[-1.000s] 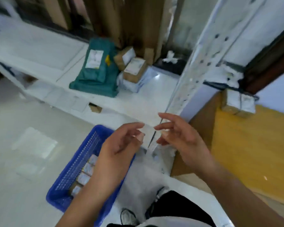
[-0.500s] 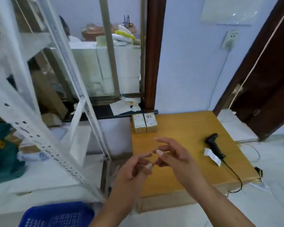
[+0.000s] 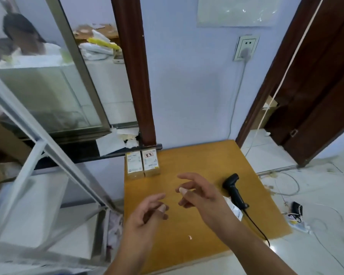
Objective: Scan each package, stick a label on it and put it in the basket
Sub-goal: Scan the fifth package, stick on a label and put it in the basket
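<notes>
Two packages on the counter, small brown cardboard boxes standing side by side and touching at the far left corner: left box with a white label with fine print, right box with a white label showing red marks and a yellow strip at the bottom. One black handheld scanner lies on the right side, its cable running off the near edge. One white label strip lies just beside the scanner, partly hidden behind my right wrist. My left hand hovers over the counter, fingers loosely curled, nothing in it. My right hand hovers a bit further on, fingers half spread, thumb near index; I see nothing held. Hands are near each other, not touching. Versus half a second ago: view is closer on the counter, the blue basket has dropped out of view, and the hands are slightly further apart. Boxes, scanner and strip unmoved.
</notes>
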`<state>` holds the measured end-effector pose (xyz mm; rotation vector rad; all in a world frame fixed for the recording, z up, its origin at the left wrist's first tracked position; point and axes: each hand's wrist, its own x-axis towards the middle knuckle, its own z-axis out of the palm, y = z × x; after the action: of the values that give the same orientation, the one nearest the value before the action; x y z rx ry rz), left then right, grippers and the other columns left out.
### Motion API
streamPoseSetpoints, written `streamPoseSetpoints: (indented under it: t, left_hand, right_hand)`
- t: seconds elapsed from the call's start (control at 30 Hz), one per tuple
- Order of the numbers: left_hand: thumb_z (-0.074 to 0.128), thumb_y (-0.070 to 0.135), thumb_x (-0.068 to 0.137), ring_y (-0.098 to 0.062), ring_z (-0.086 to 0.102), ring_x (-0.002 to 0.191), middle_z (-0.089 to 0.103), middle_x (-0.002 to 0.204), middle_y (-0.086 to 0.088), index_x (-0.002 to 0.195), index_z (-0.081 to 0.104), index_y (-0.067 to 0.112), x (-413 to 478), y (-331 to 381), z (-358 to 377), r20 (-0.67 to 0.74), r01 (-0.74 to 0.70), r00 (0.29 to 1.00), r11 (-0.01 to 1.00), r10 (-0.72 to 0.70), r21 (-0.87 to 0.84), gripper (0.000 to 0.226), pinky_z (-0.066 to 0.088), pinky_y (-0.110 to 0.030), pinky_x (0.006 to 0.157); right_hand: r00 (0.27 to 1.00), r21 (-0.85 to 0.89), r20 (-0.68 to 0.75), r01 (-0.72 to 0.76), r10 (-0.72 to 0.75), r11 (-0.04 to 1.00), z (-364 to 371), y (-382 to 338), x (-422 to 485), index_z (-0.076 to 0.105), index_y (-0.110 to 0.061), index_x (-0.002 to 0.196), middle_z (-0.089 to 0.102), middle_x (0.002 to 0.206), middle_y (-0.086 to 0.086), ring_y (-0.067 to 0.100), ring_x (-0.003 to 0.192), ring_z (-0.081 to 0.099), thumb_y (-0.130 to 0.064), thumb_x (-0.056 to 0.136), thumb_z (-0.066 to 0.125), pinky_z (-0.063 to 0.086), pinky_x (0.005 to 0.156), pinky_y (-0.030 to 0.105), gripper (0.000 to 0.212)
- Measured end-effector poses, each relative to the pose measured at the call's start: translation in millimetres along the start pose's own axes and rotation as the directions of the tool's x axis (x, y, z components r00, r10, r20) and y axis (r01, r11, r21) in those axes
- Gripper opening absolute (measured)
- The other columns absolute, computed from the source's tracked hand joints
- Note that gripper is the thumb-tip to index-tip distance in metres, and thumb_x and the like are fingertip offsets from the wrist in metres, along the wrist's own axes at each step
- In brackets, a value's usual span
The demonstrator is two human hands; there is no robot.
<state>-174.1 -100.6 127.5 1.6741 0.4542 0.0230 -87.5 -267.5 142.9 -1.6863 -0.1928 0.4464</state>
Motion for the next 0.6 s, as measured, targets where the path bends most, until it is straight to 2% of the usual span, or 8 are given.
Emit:
streamPoseSetpoints:
  t: [0.13,0.23,0.37,0.47,0.53,0.6]
  left_hand:
    - [0.063,0.015,0.1,-0.009,0.074,0.086,0.078,0.097,0.008,0.115,0.071,0.037,38,-10,-17,0.0,0.005,1.0,0.999,-0.005,0.036,0.028,0.057,-0.036,0.085]
    - [0.063,0.018,0.101,-0.005,0.073,0.085,0.076,0.096,0.012,0.114,0.07,0.04,63,-14,-29,-0.003,0.014,1.0,0.998,-0.014,0.062,0.027,0.058,-0.039,0.09]
    - [0.061,0.025,0.102,0.003,0.07,0.085,0.074,0.095,0.02,0.111,0.068,0.048,99,-24,-44,0.009,0.054,0.998,0.994,-0.055,0.093,0.026,0.056,-0.032,0.089]
    - [0.066,0.022,0.099,0.001,0.068,0.094,0.072,0.101,0.018,0.109,0.066,0.051,128,-39,-51,-0.012,0.077,0.997,0.988,-0.076,0.131,0.03,0.054,-0.022,0.081]
    - [0.071,0.018,0.095,0.001,0.064,0.098,0.068,0.11,0.019,0.113,0.062,0.051,150,-50,-51,-0.03,0.082,0.997,0.977,-0.078,0.198,0.038,0.05,-0.015,0.074]
    - [0.075,0.016,0.091,0.003,0.063,0.096,0.063,0.122,0.02,0.126,0.06,0.045,176,-65,-46,-0.047,0.08,0.997,0.945,-0.068,0.317,0.048,0.048,-0.013,0.068]
  right_hand:
    - [0.999,-0.022,-0.035,-0.03,0.029,0.999,11,-3,34,0.069,-0.038,0.121,0.074,0.104,0.0,0.023,0.088,0.075,-0.016,0.101,0.065,0.062,0.089,0.043,0.03]
    - [0.998,-0.047,-0.034,-0.053,0.052,0.997,23,-7,55,0.067,-0.037,0.125,0.074,0.105,-0.002,0.017,0.088,0.075,-0.018,0.102,0.064,0.062,0.089,0.037,0.03]
    - [0.994,-0.093,-0.036,-0.109,0.106,0.99,38,0,89,0.066,-0.035,0.126,0.072,0.107,0.0,0.014,0.087,0.074,-0.017,0.102,0.064,0.062,0.083,0.028,0.03]
    - [0.985,-0.102,-0.046,-0.173,0.169,0.98,45,18,119,0.065,-0.034,0.125,0.071,0.108,0.003,0.015,0.088,0.073,-0.015,0.102,0.064,0.061,0.077,0.023,0.03]
    - [0.973,-0.126,-0.049,-0.232,0.227,0.965,49,36,142,0.065,-0.035,0.126,0.07,0.107,0.001,0.016,0.09,0.072,-0.017,0.101,0.064,0.061,0.077,0.025,0.03]
    - [0.959,-0.132,-0.055,-0.284,0.279,0.95,52,57,170,0.064,-0.032,0.127,0.067,0.107,0.0,0.017,0.089,0.07,-0.017,0.1,0.065,0.059,0.08,0.032,0.031]
